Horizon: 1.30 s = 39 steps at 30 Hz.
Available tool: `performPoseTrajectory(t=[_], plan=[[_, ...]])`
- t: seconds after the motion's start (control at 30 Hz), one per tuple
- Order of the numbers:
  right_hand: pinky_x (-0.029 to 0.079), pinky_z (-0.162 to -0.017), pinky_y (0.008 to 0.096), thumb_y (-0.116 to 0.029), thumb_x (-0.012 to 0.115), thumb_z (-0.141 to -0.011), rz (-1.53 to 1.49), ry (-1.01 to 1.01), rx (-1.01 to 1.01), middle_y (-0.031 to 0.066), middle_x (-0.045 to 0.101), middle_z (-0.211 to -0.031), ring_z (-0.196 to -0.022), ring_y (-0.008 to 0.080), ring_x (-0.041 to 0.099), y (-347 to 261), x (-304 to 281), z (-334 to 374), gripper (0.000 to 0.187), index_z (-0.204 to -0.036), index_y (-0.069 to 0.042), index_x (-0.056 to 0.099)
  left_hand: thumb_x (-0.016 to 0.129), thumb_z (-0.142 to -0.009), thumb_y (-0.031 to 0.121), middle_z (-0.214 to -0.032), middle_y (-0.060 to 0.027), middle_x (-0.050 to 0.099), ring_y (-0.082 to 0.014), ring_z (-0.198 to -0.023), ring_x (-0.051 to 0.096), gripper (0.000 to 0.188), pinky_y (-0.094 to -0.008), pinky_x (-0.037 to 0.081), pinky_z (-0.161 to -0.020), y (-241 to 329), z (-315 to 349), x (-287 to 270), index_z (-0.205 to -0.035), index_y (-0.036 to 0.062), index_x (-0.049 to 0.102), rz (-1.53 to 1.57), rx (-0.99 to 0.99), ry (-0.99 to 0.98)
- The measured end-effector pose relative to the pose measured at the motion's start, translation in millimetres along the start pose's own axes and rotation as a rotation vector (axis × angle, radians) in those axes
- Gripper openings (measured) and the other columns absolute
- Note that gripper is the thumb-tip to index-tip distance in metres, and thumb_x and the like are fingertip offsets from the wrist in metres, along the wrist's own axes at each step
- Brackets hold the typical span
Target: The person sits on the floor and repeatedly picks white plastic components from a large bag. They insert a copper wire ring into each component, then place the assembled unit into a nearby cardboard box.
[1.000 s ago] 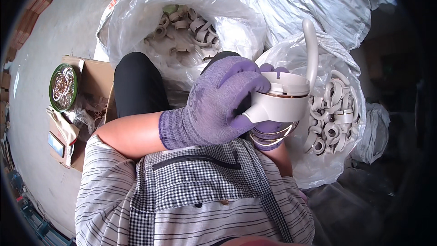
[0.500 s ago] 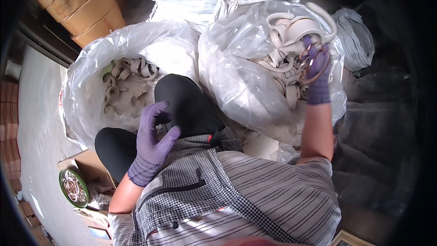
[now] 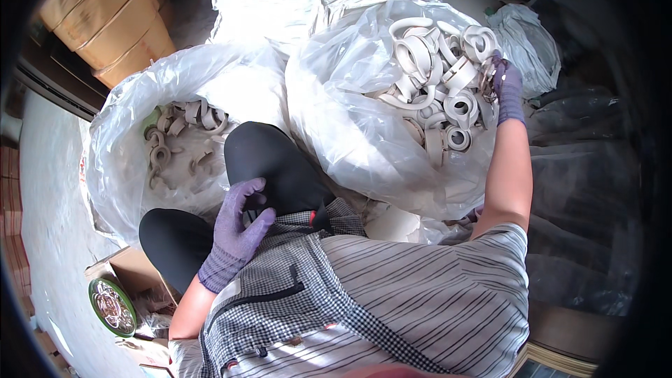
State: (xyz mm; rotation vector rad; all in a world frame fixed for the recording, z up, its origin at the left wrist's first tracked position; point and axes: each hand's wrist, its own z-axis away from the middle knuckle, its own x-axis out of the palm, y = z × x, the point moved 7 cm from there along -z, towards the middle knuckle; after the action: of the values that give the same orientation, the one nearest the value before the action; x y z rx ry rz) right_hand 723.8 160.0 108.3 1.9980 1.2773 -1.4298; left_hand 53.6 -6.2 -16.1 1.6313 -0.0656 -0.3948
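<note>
- In the head view, has the right hand (image 3: 508, 82), in a purple knitted glove, at the right edge of the right plastic bag (image 3: 336, 122), just beside a pale grey ring-shaped part (image 3: 479, 31) at the top of the heap.
- Bears several thin copper-coloured rings (image 3: 488, 80) at the fingers of that hand; cannot tell whether clenched around them or merely looped through, being small and partly hidden.
- Holds the left hand (image 3: 236, 232), gloved alike, over the lap between the dark-trousered knees (image 3: 269, 161), released, with thumb and fingers spread apart.
- Shows a heap of pale grey parts (image 3: 460, 75) inside the right bag, several with a curved handle, lying at all angles.
- Shows fewer such parts in the left plastic bag (image 3: 115, 154).
- Wears a checked apron (image 3: 280, 262) over a striped top (image 3: 420, 273).
- At lower left, shows a green-rimmed dish (image 3: 92, 301) of thin loops beside a cardboard box (image 3: 140, 269).
- At upper left, shows stacked yellow-brown cartons (image 3: 115, 24).
</note>
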Motion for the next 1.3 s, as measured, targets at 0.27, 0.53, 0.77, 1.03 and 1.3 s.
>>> performPoseTrajectory(t=[0.27,0.53,0.77,1.03,1.3], plan=[[0.048,-0.07,0.0306,-0.046,0.048,-0.108,-1.419,-0.12,-0.328,0.0019,0.054,-0.075,-0.067,0.0128,0.051,-95.5,-85.0,82.2,0.052,-0.123,0.002,0.062,0.075,-0.088,0.019,-0.118,-0.0163,0.064,-0.03,-0.105,0.065,0.047,-0.036,0.051,-0.094,-20.2,8.2,-40.4,-0.129,0.0011,0.061,-0.227,0.018,0.148],[0.046,-0.06,0.0326,-0.05,0.04,-0.109,-1.906,-0.99,0.185,0.0046,0.055,-0.083,-0.052,0.0131,0.043,-313.8,13.0,320.3,0.053,-0.119,-0.001,0.058,0.075,-0.087,0.038,-0.125,-0.0179,0.063,-0.0364,-0.118,0.062,0.051,-0.045,0.049,-0.104,-123.1,-22.2,-142.8,-0.128,0.0088,0.064,-0.917,-0.226,0.023],[0.043,-0.051,0.0306,-0.049,0.038,-0.111,-1.945,-1.572,0.129,0.007,0.058,-0.076,-0.044,0.0076,0.038,-403.5,96.1,408.9,0.049,-0.112,-0.006,0.06,0.073,-0.079,0.036,-0.135,-0.0196,0.063,-0.0376,-0.127,0.06,0.068,-0.0449,0.049,-0.107,-276.2,-102.4,-230.5,-0.139,0.0078,0.06,-1.035,-0.74,-0.283],[0.042,-0.038,0.0322,-0.051,0.032,-0.111,-1.965,-1.687,0.183,0.0122,0.059,-0.069,-0.035,0.0097,0.032,-398.6,109.6,405.5,0.051,-0.113,-0.008,0.06,0.059,-0.093,0.026,-0.14,-0.017,0.056,-0.037,-0.127,0.057,0.053,-0.0496,0.05,-0.1,-429.7,-159.8,-177.2,-0.143,0.0112,0.051,-1.257,-0.634,-0.153],[0.043,-0.041,0.0306,-0.044,0.031,-0.113,-1.964,-1.723,0.164,0.0133,0.061,-0.076,-0.036,0.01,0.03,-404.4,115.2,391.8,0.046,-0.122,-0.007,0.057,0.055,-0.095,0.024,-0.127,-0.0163,0.064,-0.0344,-0.117,0.064,0.038,-0.0477,0.053,-0.094,-426.1,-181.1,-230.6,-0.13,0.0111,0.056,-1.223,-0.589,-0.021]])
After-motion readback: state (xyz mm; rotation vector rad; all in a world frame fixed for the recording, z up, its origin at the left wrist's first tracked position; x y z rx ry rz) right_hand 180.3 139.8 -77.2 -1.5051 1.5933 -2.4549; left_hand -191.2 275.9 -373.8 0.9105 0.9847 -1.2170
